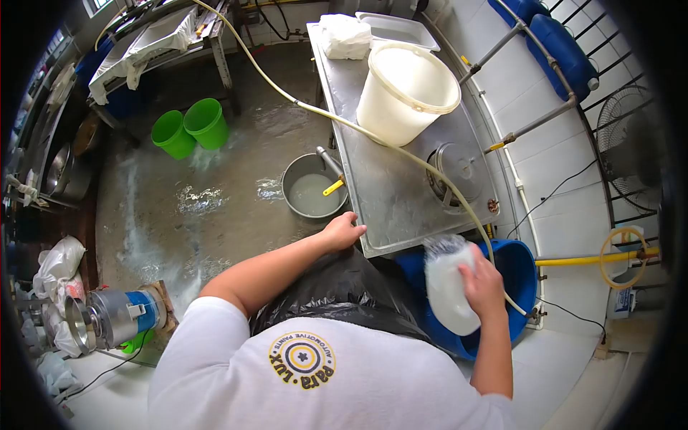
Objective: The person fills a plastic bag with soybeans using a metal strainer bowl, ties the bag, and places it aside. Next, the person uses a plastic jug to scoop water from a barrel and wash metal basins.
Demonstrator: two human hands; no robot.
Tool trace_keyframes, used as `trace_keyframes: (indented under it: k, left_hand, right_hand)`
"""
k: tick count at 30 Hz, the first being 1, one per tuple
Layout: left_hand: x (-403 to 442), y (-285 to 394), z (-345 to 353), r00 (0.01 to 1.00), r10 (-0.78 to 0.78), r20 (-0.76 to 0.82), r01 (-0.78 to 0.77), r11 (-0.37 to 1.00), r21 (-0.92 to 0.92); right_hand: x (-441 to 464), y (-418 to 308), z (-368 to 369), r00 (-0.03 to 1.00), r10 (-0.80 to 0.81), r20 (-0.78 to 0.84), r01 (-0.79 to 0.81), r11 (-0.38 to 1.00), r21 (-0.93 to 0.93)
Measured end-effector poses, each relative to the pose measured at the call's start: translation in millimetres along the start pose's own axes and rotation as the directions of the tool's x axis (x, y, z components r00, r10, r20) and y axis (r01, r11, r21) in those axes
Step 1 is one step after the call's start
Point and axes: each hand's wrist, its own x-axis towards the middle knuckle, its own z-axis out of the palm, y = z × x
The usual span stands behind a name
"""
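My right hand [484, 283] is closed around a white plastic container [451, 290], tilted over a blue tub [523, 261]. Clear water or a clear film, blurred by motion, shows at the container's far end. At the near left corner of a steel table [401, 215], my left hand [344, 231] has its fingers curled on the edge; the fingertips are partly hidden. Just beyond that hand, a grey metal pot [315, 208] of cloudy liquid sits on the floor, with a yellow-and-grey handle [332, 188] leaning at its rim.
A big white bucket [408, 93], a round metal lid [459, 172] and a white bundle [345, 36] stand on the table. A pale hose [344, 120] runs across it towards the tub. Two green buckets [206, 125] stand on the wet floor [215, 172]. A metal machine [118, 315] is at left.
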Motion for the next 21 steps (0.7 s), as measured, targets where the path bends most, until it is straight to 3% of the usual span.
trace_keyframes:
  k: [1, 3, 5, 6, 7, 8, 10, 11, 12, 13, 15, 16, 18, 19, 21]
  left_hand:
    - [3.2, 5.1, 1.0, 0.989, -0.146, 0.034, 0.150, 0.973, -0.174]
    - [36.3, -11.9, 11.7, 0.985, -0.166, -0.040, 0.149, 0.952, -0.267]
    - [75.4, -28.4, 15.4, 0.887, -0.287, -0.361, 0.057, 0.845, -0.532]
    - [70.6, -11.6, -10.3, 0.944, -0.265, -0.197, 0.119, 0.830, -0.545]
    - [84.0, -31.0, -5.3, 0.928, -0.168, -0.333, -0.029, 0.858, -0.513]
    - [114.4, -54.1, -5.2, 0.930, 0.007, -0.367, -0.102, 0.965, -0.240]
    - [146.6, -66.1, -19.6, 0.919, 0.175, -0.354, -0.171, 0.984, 0.043]
    - [154.1, -64.7, -29.2, 0.933, 0.112, -0.342, -0.240, 0.902, -0.360]
    - [156.3, -65.6, -33.7, 0.950, 0.061, -0.306, -0.268, 0.662, -0.700]
    - [141.2, -55.8, -38.7, 0.949, 0.057, -0.310, -0.270, 0.656, -0.704]
    - [92.5, -16.9, -59.3, 0.982, -0.170, -0.080, 0.112, 0.871, -0.478]
    - [75.4, -22.2, -58.5, 0.989, 0.072, -0.127, -0.115, 0.917, -0.381]
    - [47.3, -41.4, -72.5, 0.972, 0.209, 0.112, -0.156, 0.920, -0.360]
    - [18.9, -34.1, -81.3, 0.984, 0.055, 0.167, -0.016, 0.974, -0.226]
    - [5.9, -68.1, -85.7, 0.988, 0.071, 0.140, -0.072, 0.997, 0.008]
  right_hand:
    - [21.1, -24.1, 6.2, 0.996, -0.021, 0.083, 0.017, 0.998, 0.055]
    - [64.1, -62.9, 23.3, 0.964, -0.051, 0.262, 0.032, 0.996, 0.078]
    - [98.5, -88.0, 43.2, 0.938, -0.082, 0.336, 0.042, 0.991, 0.124]
    - [109.9, -96.0, 52.5, 0.939, -0.082, 0.335, 0.045, 0.992, 0.117]
    - [118.5, -102.3, 61.3, 0.941, -0.087, 0.326, 0.049, 0.991, 0.123]
    - [123.6, -106.7, 66.4, 0.943, -0.096, 0.318, 0.057, 0.990, 0.130]
    - [125.3, -114.0, 70.2, 0.967, -0.100, 0.235, 0.060, 0.983, 0.172]
    - [125.0, -117.0, 72.4, 0.984, -0.096, 0.148, 0.062, 0.974, 0.219]
    - [122.8, -118.1, 74.7, 0.983, -0.102, 0.155, 0.067, 0.974, 0.217]
    - [118.7, -117.7, 76.6, 0.986, -0.141, 0.087, 0.114, 0.958, 0.263]
    - [111.7, -116.8, 77.9, 0.982, -0.189, 0.015, 0.175, 0.936, 0.306]
    - [106.0, -116.4, 78.5, 0.980, -0.201, -0.005, 0.192, 0.929, 0.316]
    - [96.2, -117.9, 74.7, 0.979, -0.201, 0.008, 0.189, 0.931, 0.313]
    - [94.7, -119.9, 69.1, 0.976, -0.219, 0.009, 0.205, 0.926, 0.318]
    - [94.4, -120.6, 60.3, 0.975, -0.098, 0.197, 0.050, 0.970, 0.236]
